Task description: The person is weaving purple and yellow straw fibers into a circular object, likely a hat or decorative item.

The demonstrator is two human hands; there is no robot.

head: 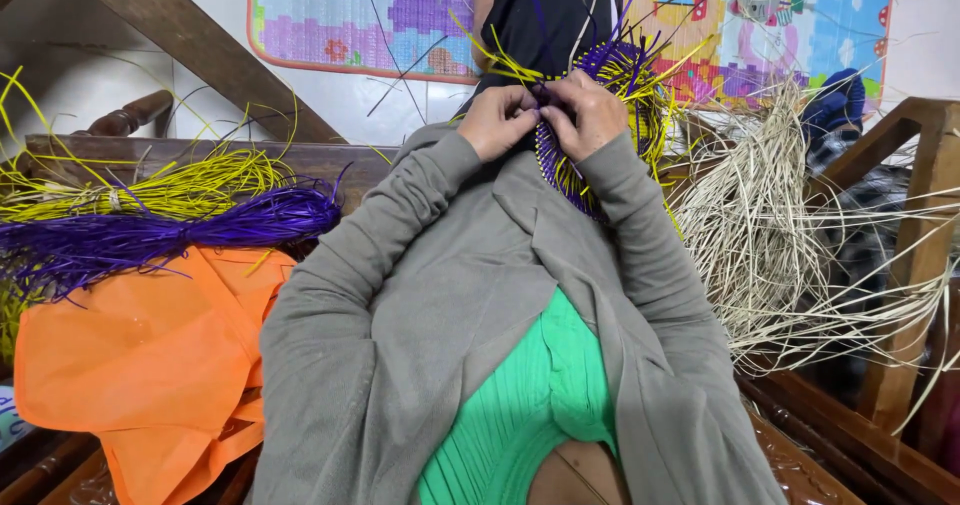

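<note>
Pinching purple strands at near edge of round weave (600, 125), centre of view, held up over lap. Left hand (497, 120) closed on weave rim, fingers curled tight. Right hand (590, 113) closed likewise, thumb and fingertips nipping a strand just beside left hand; hands nearly touching. Purple and yellow strand ends splaying out from weave, far and right. Grey sleeves (400, 295) running from near edge up to both hands.

Left of scene: purple bundle (170, 240) lying on orange cloth (150, 365), yellow bundle (150, 190) just beyond, touching it. Right: pale straw heap (770, 235) against wooden frame (915, 255), well apart from hands. Far: coloured play mat (360, 15) on wall.

Judged good practice for step in hand: keep left pinch firm on last crossing so tension holds; draw working strand snug, flat, not twisted; keep it pressed against neighbouring row before releasing. Risk judged: slack at rim if either pinch loosens, or loose ends snagging the working strand. Exact strand under the fingertips too small to tell.
</note>
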